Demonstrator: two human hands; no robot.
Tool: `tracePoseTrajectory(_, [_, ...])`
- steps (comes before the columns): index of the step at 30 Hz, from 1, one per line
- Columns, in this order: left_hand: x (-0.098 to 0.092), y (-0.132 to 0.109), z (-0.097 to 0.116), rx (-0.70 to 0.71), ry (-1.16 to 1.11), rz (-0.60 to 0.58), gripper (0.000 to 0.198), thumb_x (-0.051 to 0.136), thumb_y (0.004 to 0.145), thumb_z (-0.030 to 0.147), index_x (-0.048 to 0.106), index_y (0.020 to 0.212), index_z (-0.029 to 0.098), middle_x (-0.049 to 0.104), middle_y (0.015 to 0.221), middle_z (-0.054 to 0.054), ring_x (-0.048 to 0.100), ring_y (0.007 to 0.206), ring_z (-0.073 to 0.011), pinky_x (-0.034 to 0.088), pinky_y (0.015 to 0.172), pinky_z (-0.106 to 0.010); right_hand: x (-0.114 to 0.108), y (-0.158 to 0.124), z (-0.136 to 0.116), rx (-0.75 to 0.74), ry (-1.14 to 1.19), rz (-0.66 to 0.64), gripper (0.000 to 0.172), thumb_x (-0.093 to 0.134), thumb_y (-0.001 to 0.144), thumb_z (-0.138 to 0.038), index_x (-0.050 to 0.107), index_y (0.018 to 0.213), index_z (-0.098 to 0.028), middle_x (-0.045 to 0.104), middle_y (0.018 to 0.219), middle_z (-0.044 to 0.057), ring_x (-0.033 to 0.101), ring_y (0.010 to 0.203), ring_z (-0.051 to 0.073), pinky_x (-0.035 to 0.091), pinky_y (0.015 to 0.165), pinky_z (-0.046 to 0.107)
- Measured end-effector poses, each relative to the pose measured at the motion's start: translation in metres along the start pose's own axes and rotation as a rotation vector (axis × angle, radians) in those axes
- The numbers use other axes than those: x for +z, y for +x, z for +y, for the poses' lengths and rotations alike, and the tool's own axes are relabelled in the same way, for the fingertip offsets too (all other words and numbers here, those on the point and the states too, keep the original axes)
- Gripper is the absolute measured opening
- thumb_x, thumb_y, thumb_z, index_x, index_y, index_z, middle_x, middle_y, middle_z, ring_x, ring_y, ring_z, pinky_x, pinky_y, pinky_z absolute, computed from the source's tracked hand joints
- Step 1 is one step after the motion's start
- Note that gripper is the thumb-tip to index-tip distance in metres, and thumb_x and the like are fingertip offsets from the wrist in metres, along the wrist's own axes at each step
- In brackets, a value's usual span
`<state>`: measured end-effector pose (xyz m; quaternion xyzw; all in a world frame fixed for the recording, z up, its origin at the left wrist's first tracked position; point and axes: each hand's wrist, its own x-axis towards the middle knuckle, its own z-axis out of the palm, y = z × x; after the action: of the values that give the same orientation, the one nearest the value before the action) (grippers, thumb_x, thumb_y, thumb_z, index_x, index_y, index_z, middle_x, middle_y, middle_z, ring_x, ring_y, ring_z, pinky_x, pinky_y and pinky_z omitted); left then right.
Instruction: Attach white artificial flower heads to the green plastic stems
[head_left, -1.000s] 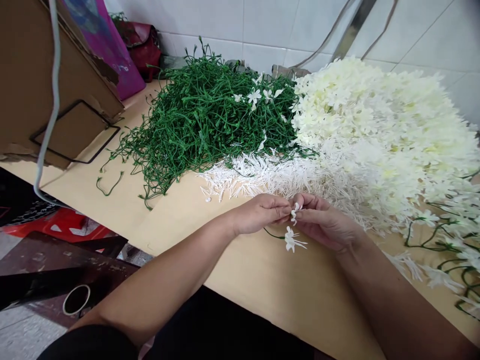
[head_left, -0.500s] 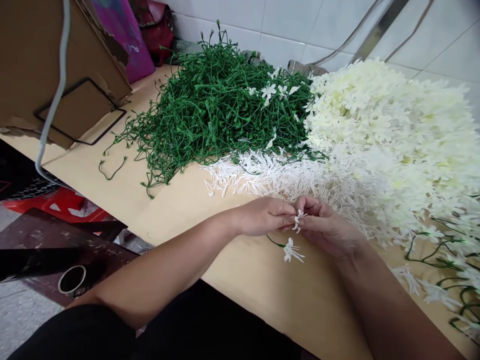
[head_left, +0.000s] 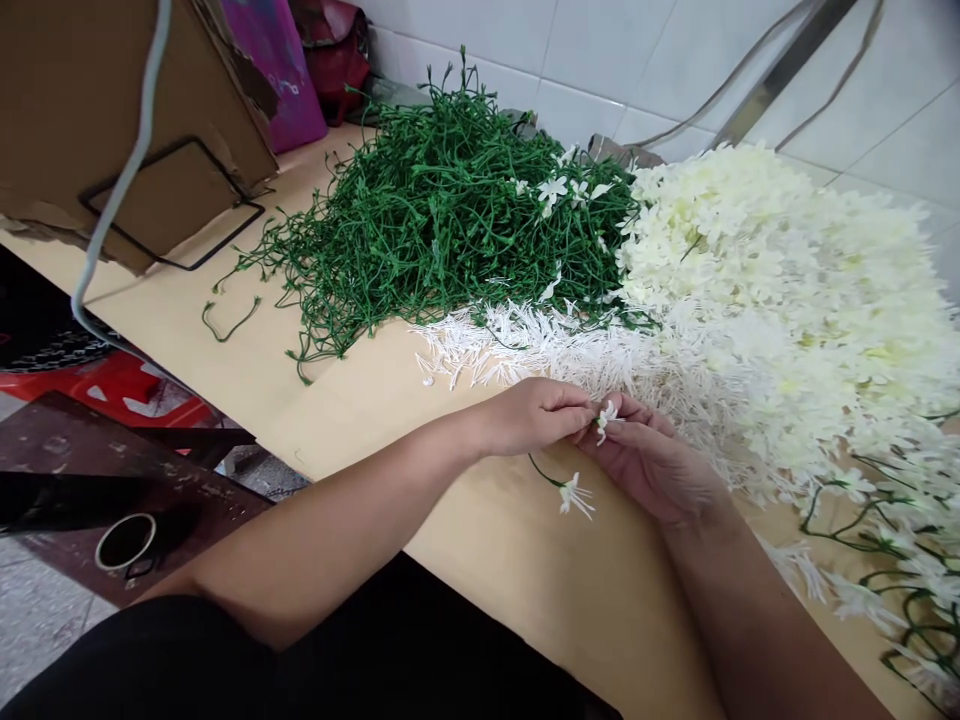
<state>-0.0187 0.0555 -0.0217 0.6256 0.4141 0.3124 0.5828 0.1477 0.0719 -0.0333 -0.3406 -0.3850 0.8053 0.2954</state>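
Deep-green stems [head_left: 450, 210], cream flowers [head_left: 780, 250] tinged yellow and white filaments [head_left: 525, 345] color a tan tabletop [head_left: 600, 590]; the box [head_left: 60, 110] is brown, the plastic [head_left: 289, 90] magenta, the wall tiles [head_left: 585, 50] pale and grid-lined.

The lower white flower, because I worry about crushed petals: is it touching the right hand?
Apart. The head view shows tan tabletop between the lower white flower and the right hand.

A pale cable [head_left: 149, 95] hangs before a cardboard box [head_left: 206, 105].
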Motion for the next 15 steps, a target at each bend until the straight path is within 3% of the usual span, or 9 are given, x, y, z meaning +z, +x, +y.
tracePoseTrajectory(7, [-0.002,0.000,-0.009,0.135,0.095,-0.025,0.023,0.042,0.082,0.022,0.045,0.060,0.014,0.039,0.058,0.005,0.037,0.059,-0.0074,0.031,0.055,-0.020,0.000,0.002,0.001,-0.020,-0.031,0.018,0.016,0.070,0.064,-0.020,0.055,0.065,-0.023,0.061,0.064,-0.004,0.060,0.066,0.014,0.049,0.073,0.034])
tracePoseTrajectory(15, [0.000,0.001,-0.015,0.129,0.126,-0.033,0.022,0.040,0.084,0.024,0.047,0.065,0.015,0.040,0.060,0.004,0.038,0.061,-0.0083,0.031,0.059,-0.022,-0.003,0.002,-0.001,0.004,-0.066,-0.018,0.016,0.072,0.063,-0.021,0.057,0.065,-0.021,0.058,0.063,-0.005,0.055,0.060,0.009,0.046,0.063,0.025])
